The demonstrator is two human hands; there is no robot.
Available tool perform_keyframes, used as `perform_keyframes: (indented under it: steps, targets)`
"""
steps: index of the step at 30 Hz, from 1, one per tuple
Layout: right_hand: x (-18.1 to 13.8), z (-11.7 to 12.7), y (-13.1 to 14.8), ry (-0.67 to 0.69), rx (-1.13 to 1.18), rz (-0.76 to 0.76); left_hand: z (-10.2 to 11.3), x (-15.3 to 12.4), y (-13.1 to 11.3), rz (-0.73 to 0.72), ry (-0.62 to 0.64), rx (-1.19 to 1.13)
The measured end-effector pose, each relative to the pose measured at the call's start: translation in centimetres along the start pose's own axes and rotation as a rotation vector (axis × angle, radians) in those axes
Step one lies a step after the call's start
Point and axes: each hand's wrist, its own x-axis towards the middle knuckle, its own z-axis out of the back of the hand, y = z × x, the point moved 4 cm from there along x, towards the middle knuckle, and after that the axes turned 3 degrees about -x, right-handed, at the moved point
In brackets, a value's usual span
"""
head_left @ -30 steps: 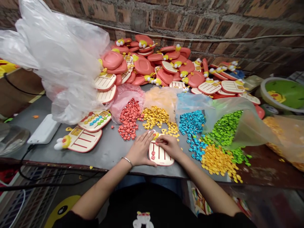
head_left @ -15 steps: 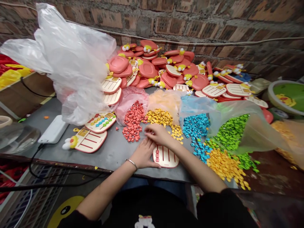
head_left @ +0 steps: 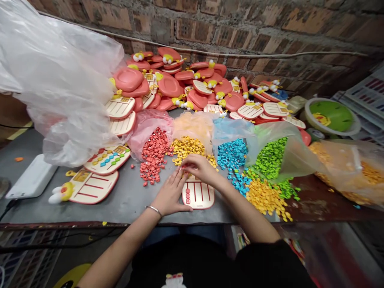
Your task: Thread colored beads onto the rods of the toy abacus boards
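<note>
Near the front edge of the worktop (head_left: pixel 135 210), the board (head_left: pixel 198 198) lies flat between the hands I am working through, slotted face up. My left hand (head_left: pixel 170 194) has thumb and fingers spread apart along its left side, I judge to stop it sliding; my right hand (head_left: pixel 199 168) arches over the top end with fingertips drawn together, though I cannot tell whether they pinch anything. Beyond it, a red heap (head_left: pixel 153 166), a yellow heap (head_left: pixel 187 147), a blue heap (head_left: pixel 231 154) and a green heap (head_left: pixel 271 158) spill from open bags (head_left: pixel 195 123), set, I think, so every colour is within easy reach. The board is cream with a red rim, rounded at its lower corners; three red pieces (head_left: pixel 188 196) sit in a column in its leftmost slot, and the slots to the right show bare. My hands hide much of its top.
</note>
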Motion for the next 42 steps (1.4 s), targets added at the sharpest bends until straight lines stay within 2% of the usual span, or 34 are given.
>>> perform_keyframes:
  steps: [2,4,6,8,13,21,33,42]
  targets:
    - [-3.4,2.5,-1.6,-0.116,0.080,-0.110,0.2,0.0,-0.2,-0.015,-0.013,0.010]
    - [-6.3,3.8,-3.0,-0.219,0.039,-0.179,0.4,-0.1,-0.3,-0.024,-0.018,0.014]
    - [-8.3,3.8,-4.1,-0.261,-0.063,-0.177,0.5,-0.1,-0.4,-0.029,-0.017,0.021]
    - [-9.1,2.9,-4.7,-0.245,-0.163,-0.137,0.6,-0.2,-0.4,-0.035,-0.015,0.032]
    - [-8.7,0.9,-5.4,-0.223,-0.359,-0.049,0.8,-0.1,-0.5,-0.023,-0.024,0.039]
    - [-9.4,0.6,-5.1,-0.274,-0.565,0.047,1.1,0.2,-0.5,-0.010,-0.025,0.018]
    - [-9.5,0.7,-5.3,-0.330,-0.409,-0.069,1.0,0.2,-0.4,-0.002,-0.023,0.025]
    - [-10.0,0.4,-5.1,-0.346,-0.357,0.001,1.1,0.2,-0.4,-0.003,-0.039,0.021]
